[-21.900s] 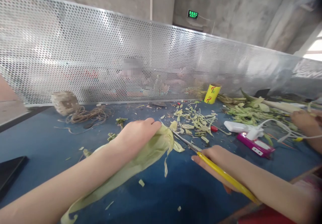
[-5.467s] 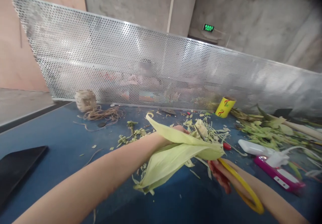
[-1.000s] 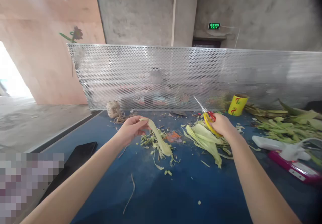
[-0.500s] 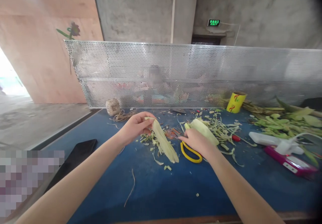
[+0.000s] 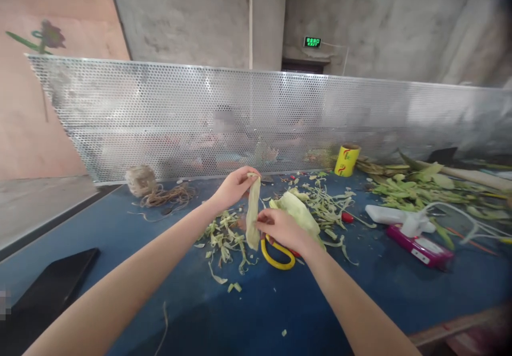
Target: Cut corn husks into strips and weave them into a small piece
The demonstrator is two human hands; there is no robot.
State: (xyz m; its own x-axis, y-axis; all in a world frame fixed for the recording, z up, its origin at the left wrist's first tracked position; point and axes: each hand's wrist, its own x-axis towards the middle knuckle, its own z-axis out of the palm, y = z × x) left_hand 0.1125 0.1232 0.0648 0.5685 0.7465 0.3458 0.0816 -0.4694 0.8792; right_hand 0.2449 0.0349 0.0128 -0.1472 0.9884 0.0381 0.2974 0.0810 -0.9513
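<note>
A narrow strip of pale green corn husk (image 5: 252, 212) hangs upright above the table. My left hand (image 5: 237, 186) is closed in a pinch on its top end. The fingers of my right hand (image 5: 280, 228) are closed at the strip's lower right edge, thumb and forefinger against it. Under my right hand lies a pair of scissors with a yellow handle loop (image 5: 278, 262); its blades are mostly hidden. Behind that hand lies a wider husk leaf (image 5: 298, 209). Knotted husk pieces (image 5: 226, 236) are heaped below my left hand.
Blue table (image 5: 224, 318) with husk shreds (image 5: 328, 201), a yellow roll (image 5: 347, 161), twine ball (image 5: 141, 180), black phone (image 5: 56, 281), magenta power bank (image 5: 420, 246) with white plug and cable, and a leaf pile (image 5: 420, 185). A perforated metal screen (image 5: 180, 116) stands behind; a person is beyond it.
The view has swung to the right. My right hand has come over to the husk strip, which now hangs more upright and looks narrower. My left hand still holds its top.
</note>
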